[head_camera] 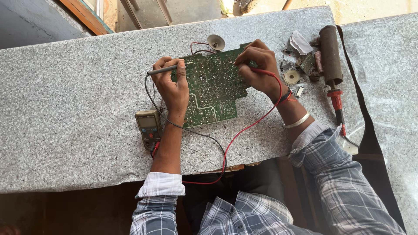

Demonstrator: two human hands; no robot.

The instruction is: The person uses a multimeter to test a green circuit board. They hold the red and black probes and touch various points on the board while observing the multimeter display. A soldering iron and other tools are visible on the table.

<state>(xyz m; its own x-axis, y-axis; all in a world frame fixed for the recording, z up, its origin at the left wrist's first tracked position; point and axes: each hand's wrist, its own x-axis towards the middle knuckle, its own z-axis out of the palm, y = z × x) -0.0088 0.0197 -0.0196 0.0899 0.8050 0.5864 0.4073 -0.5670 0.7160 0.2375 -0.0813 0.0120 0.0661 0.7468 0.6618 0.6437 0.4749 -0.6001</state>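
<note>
Green circuit board (212, 89): lies flat, solder side up, near the middle of a grey speckled slab (65, 109), just beyond the slab's near edge; its long axis runs slantwise from near-left to far-right, the far-right corner pointing toward a small round speaker (216, 42) joined to it by thin red leads. Left hand (174, 85): rests on the board's left edge, fingers clenched around a grey probe (165, 69); the probe lies almost level, butt to the left, tip pointing right onto the board's upper left corner. Right hand (257, 65): sits over the board's upper right part, fingers pinched on a red probe (261, 71); its long axis slants from lower right to upper left, tip pointing left and down at the board. Black wire (191, 130): runs from the grey probe's butt, loops down past the left wrist and over the near edge. Red wire (244, 128): trails from the red probe past the right wrist, off the near edge and back left. Meter (148, 127): yellowish, flat on the slab just left of the left forearm, long axis roughly near-to-far. Soldering iron (333, 65): dark barrel with a red section, right of the right hand, lengthwise near-to-far. Loose parts (300, 61): small heap between the right hand and the iron.
</note>
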